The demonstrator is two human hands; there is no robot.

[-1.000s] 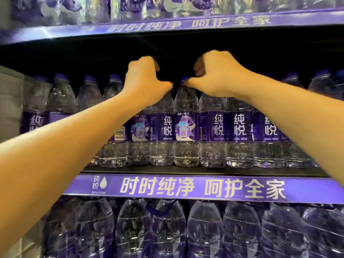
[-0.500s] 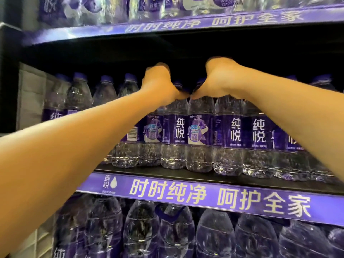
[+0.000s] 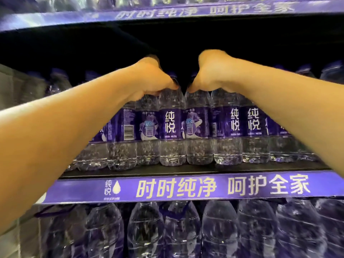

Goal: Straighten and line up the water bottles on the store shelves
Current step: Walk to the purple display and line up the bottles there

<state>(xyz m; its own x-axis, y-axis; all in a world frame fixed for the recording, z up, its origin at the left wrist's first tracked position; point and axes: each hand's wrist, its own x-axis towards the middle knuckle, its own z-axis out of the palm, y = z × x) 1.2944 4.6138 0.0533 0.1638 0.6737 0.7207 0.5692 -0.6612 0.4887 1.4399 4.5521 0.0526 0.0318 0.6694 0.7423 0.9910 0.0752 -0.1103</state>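
Bottle alignment, middle shelf
Left hand (image 3: 149, 79) and right hand (image 3: 210, 73) each clamp a bottle top; labels (image 3: 170, 123) read 纯悦, shelf strip (image 3: 186, 188) reads 时时纯净 呵护全家.

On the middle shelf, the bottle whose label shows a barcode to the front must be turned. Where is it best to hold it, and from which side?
Probably at the neck and shoulder, from above and the front. The barcode bottle stands upright with neighbours tight on both sides, so its body offers no room for fingers. Its top sits behind the left hand, which already grips the bottle tops there; the dark space above the row is free.
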